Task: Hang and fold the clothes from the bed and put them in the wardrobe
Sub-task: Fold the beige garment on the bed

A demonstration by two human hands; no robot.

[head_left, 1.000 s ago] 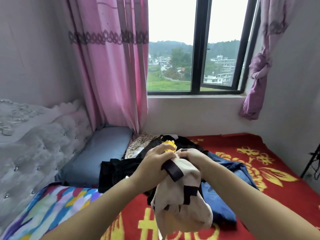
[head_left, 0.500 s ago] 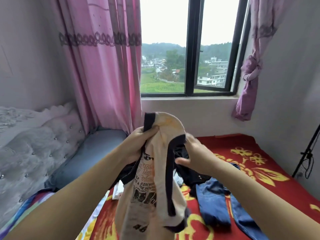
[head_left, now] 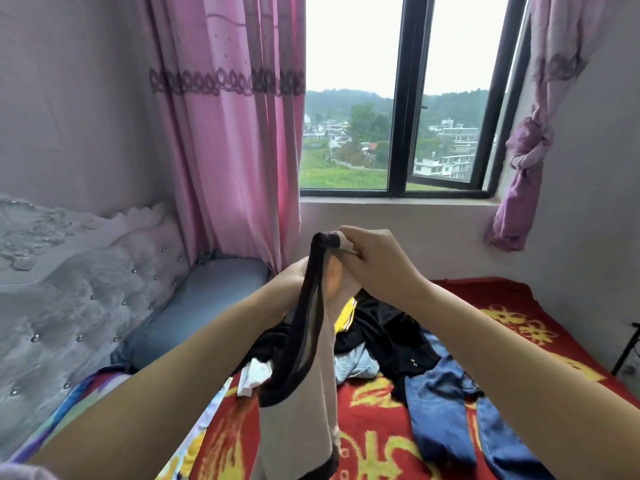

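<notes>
A beige top with black trim (head_left: 304, 403) hangs in front of me above the bed. My right hand (head_left: 377, 265) pinches its black-edged upper end. My left hand (head_left: 294, 278) is behind the cloth at the same height, mostly hidden, and seems to hold it. Below on the red blanket (head_left: 374, 424) lies a heap of clothes: a black garment (head_left: 384, 327), a yellow piece (head_left: 346, 315), blue jeans (head_left: 446, 407), pale denim (head_left: 356, 365) and a white piece (head_left: 254, 375).
A grey padded headboard (head_left: 79, 289) and a blue-grey pillow (head_left: 207, 299) are at the left. Pink curtains (head_left: 235, 133) hang beside a dark-framed window (head_left: 398, 98); a knotted purple curtain (head_left: 526, 157) is at the right. A dark stand (head_left: 627, 348) is at the right edge.
The beige top was lifted off the pile and turned; its printed front no longer faces me. My right hand has risen to pinch its top edge.
</notes>
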